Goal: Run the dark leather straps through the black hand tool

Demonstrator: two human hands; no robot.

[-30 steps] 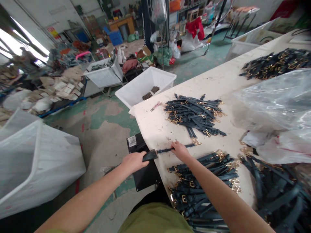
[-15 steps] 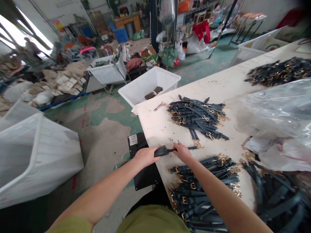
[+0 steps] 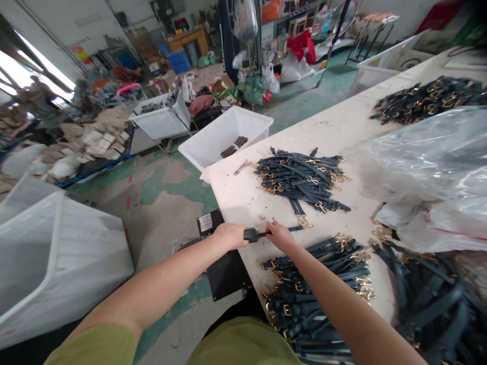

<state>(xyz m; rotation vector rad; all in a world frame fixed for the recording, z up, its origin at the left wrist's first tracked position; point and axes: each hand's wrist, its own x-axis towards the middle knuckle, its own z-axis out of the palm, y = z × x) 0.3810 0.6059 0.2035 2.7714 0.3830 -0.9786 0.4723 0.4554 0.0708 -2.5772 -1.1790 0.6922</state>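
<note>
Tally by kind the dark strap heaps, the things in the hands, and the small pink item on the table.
Dark strap heaps: 4 (middle, near, far right, lower right)
Strap in the right hand: 1
Black object in the left hand: 1
Small pink item: 1
Total: 7

Tabletop (image 3: 236, 195): we see a pale surface with a corner at its far left.
Far-left corner: we spot a small pinkish tool (image 3: 242, 167).
Middle: we have a strap heap (image 3: 299, 177), dark with gold clips.
Near edge: we see a buckled strap row (image 3: 323, 276), roughly side by side.
Right: we find clear plastic (image 3: 429, 147).
Far right: we see another dark heap (image 3: 429, 100).
</note>
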